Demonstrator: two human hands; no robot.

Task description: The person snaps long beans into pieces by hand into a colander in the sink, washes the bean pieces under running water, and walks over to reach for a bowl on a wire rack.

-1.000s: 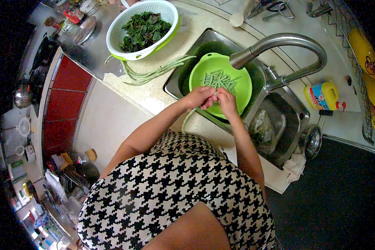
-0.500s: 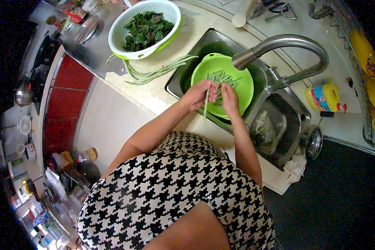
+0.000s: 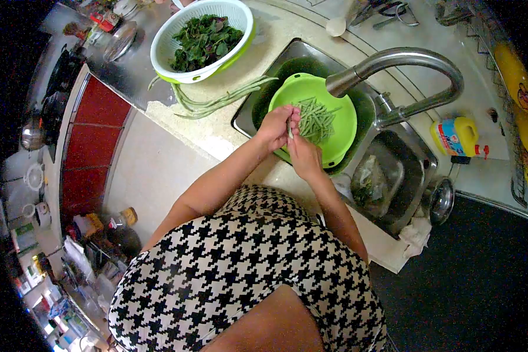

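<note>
My left hand (image 3: 276, 127) is closed on a green bean (image 3: 290, 130), most of which the fingers hide. Just below it my right hand (image 3: 304, 157) pinches the lower end of the same bean. Both hands are over the near left rim of a bright green basin (image 3: 346, 126) set in the sink. Short bean pieces (image 3: 317, 120) are heaped in that basin. Several long beans (image 3: 217, 104) lie on the counter to the left of the sink. Behind them stands a white colander (image 3: 159, 51) with dark leafy greens (image 3: 208, 42).
A curved metal faucet (image 3: 416, 54) arches over the sink. The smaller basin (image 3: 402, 176) at right holds a plastic bag (image 3: 368, 176). A yellow bottle (image 3: 456, 136) stands beyond it, and a metal bowl (image 3: 441, 200) sits at the sink's right end.
The bean hung below my left hand half a second ago and is now mostly hidden in the fingers. My right hand has moved left and down to its lower end, uncovering more bean pieces.
</note>
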